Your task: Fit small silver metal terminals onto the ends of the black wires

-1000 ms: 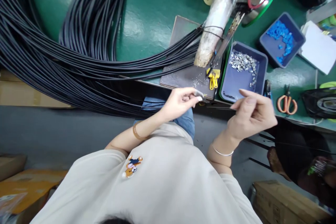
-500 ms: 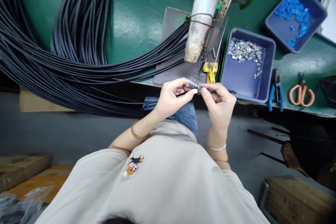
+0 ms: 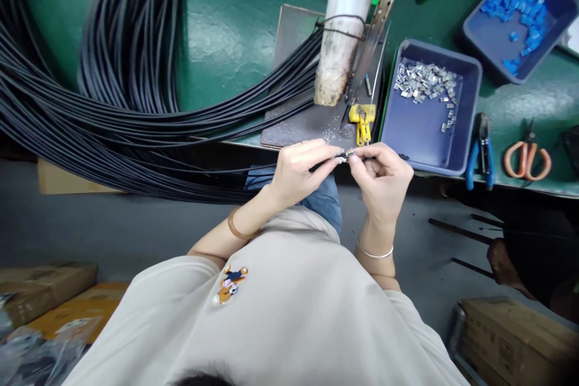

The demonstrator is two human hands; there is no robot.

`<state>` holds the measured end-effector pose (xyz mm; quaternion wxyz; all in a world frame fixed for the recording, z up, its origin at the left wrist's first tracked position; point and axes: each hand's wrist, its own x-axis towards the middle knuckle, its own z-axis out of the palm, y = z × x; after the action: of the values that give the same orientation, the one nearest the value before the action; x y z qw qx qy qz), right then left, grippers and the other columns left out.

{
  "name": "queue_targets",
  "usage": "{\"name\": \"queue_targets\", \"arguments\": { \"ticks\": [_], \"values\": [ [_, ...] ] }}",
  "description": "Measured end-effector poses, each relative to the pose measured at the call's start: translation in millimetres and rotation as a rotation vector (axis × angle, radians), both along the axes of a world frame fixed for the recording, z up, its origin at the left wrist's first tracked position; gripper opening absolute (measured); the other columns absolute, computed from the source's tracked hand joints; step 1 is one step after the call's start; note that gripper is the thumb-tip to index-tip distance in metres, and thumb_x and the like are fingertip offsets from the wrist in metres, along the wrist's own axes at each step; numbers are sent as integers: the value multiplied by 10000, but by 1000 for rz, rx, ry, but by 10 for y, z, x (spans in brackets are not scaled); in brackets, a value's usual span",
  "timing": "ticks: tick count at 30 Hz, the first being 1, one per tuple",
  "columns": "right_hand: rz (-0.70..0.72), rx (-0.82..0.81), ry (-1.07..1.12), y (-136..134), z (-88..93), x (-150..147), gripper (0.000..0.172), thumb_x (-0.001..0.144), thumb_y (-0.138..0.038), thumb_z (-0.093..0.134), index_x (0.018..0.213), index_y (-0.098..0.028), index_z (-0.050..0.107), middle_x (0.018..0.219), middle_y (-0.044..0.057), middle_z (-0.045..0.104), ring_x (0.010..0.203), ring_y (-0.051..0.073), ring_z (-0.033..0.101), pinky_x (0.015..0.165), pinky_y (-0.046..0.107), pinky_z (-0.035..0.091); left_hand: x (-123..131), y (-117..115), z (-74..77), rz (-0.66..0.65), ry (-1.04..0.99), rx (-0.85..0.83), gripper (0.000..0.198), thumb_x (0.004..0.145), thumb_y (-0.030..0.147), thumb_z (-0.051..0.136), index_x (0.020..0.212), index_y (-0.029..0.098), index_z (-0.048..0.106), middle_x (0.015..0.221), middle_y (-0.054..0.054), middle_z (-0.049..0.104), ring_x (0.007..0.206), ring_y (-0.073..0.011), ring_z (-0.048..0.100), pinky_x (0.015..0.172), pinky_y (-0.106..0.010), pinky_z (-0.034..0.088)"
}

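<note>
My left hand (image 3: pixel 298 172) pinches the end of a thin black cable (image 3: pixel 217 174) just below the bench edge. My right hand (image 3: pixel 382 178) meets it fingertip to fingertip, pinched on a small part at the cable's tip that is too small to make out. Right above the hands sits a yellow tool (image 3: pixel 363 120) on a dark plate (image 3: pixel 298 123). A blue tray (image 3: pixel 465 132) with several small metal clips (image 3: pixel 425 81) stands just right of the hands.
A big bundle of black cables (image 3: pixel 113 108) sweeps over the green bench (image 3: pixel 235 30) from the left. A wrapped post (image 3: pixel 346 24) rises behind the plate. Further right lie blue pliers (image 3: pixel 482 148), orange scissors (image 3: pixel 527 157) and a second tray of blue parts (image 3: pixel 515 6). Cardboard boxes (image 3: pixel 511 338) stand on the floor.
My right hand has come in from the right, where it was open, and closed on the cable tip beside my left hand. The view has shifted slightly.
</note>
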<state>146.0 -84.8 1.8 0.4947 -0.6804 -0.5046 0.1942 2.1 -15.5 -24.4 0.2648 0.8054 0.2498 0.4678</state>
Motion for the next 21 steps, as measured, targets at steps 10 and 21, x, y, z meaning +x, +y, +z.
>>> {"name": "queue_targets", "arguments": {
  "ticks": [10, 21],
  "values": [
    [-90, 57, 24, -2, -30, -154, 137, 814, -227, 642, 688, -184, 611, 619, -71, 498, 465, 23, 284, 471, 230, 249, 47, -144, 33, -69, -79, -413, 273, 950, 271, 546, 707, 152, 577, 601, 11, 598, 515, -65, 487, 559, -201, 391],
    [-21, 55, 158, 12, -49, -86, 138, 891, -309, 612, 898, -216, 714, 832, -4, 680, 702, 89, 628, 622, 235, 490, -88, -63, 142, -348, -295, -1056, 331, 852, 402, 697, 712, 136, 559, 548, 15, 583, 459, -34, 476, 472, -162, 374]
  ]
}}
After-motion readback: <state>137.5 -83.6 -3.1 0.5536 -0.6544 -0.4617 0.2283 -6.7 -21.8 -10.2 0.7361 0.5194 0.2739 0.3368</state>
